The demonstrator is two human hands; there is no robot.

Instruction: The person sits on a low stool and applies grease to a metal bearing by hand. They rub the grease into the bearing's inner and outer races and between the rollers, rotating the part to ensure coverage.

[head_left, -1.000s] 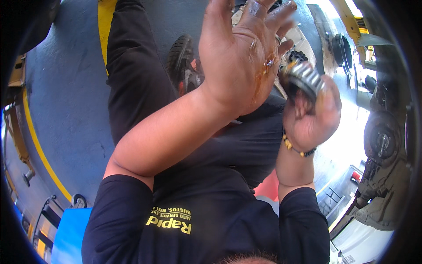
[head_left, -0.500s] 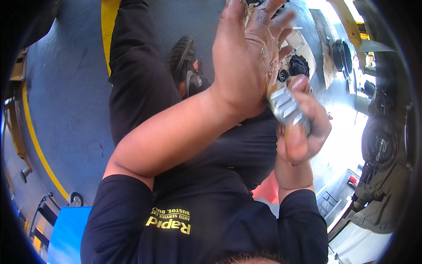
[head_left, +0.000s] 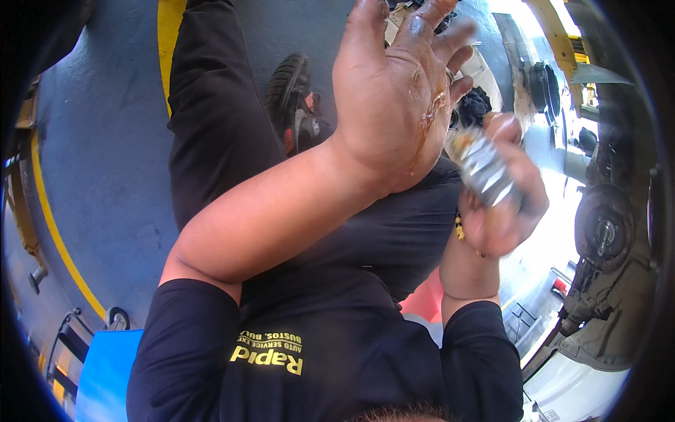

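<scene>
The left hand (head_left: pixel 394 105) is turning palm up, fingers spread, carrying brown grease (head_left: pixel 426 119); just to its right, the right hand (head_left: pixel 512 190) is firmly gripping a blurred metal bearing (head_left: pixel 485 167).

The ridged silver metal roller bearing (head_left: pixel 486 170) is blurring, yet flashing glossy highlights. Thick amber grease (head_left: pixel 427 118) is shining wet on the smooth bare palm of the left hand (head_left: pixel 383 98). The black cloth T-shirt (head_left: pixel 380 344) is looking soft and matt; the smooth blue-grey floor (head_left: pixel 119 162) is gleaming faintly; the round dark metal hub (head_left: pixel 594 225) is appearing dull.
</scene>
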